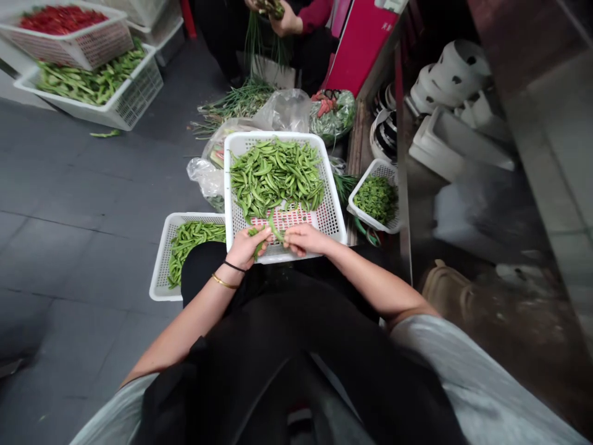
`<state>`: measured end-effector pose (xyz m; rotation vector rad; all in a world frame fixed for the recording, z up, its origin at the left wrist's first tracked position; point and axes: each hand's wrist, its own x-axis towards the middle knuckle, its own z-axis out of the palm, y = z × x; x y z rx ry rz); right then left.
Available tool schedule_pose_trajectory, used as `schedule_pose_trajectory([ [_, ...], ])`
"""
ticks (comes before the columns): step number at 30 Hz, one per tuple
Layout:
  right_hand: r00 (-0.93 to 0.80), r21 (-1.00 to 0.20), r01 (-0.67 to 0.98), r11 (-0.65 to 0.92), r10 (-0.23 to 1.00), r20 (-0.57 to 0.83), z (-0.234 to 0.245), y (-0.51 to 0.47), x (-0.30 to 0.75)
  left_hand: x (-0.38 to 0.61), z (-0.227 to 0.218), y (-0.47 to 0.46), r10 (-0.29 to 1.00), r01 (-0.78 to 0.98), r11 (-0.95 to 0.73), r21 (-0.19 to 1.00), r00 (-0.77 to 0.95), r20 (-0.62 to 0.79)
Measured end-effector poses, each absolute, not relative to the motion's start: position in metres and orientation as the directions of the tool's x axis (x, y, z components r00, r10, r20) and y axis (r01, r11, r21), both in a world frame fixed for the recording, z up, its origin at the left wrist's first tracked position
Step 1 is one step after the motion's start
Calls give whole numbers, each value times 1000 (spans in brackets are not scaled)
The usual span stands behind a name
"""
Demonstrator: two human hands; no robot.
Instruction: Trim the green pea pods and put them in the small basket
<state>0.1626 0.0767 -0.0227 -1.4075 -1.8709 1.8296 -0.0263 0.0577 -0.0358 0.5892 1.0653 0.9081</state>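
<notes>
My left hand (251, 245) and my right hand (303, 239) meet over the near edge of a white perforated basket (334, 213) resting on my lap. Between them they pinch one green bean pod (275, 228), the left at one end and the right at the other. More pods are tucked in the fingers of my left hand. Flat green bean pods (278, 173) are heaped over the far part of the basket. Its near part shows a bare bottom with red showing through the holes. Parts of my fingertips are hidden behind the pods.
At my left stands a lower white basket (160, 272) of bean pods. Leafy greens fill a small basket (364, 216) at right, beside a metal shelf. Ahead, a co-worker's hand (288, 21) holds green stalks above loose scallions (241, 102). Stacked baskets (134, 105) stand far left.
</notes>
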Motion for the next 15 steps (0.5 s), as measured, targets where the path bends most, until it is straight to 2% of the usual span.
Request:
schedule_pose_trajectory([
  [2, -641, -899, 416, -139, 656, -398, -11, 60, 163, -21, -32, 53, 879, -295, 469, 832, 247, -408],
  [6, -585, -855, 485, 182, 795, -163, 15, 56, 164, -26, -15, 46, 856, -246, 463, 851, 372, -358],
  [7, -583, -819, 505, 273, 808, -90, 22, 57, 164, -29, -11, 45, 830, -224, 485, 845, 421, -365],
  [9, -651, -719, 520, 461, 759, 16, 31, 57, 164, -33, -5, 43, 764, -173, 531, 830, 522, -380],
  [11, -709, -581, 547, 603, 703, 62, 35, 54, 161, -32, -2, 40, 721, -167, 567, 807, 575, -387],
  [15, -613, -332, 718, 612, 782, 113, 28, 44, 154, -19, -5, 36, 761, -363, 630, 687, 466, -451],
])
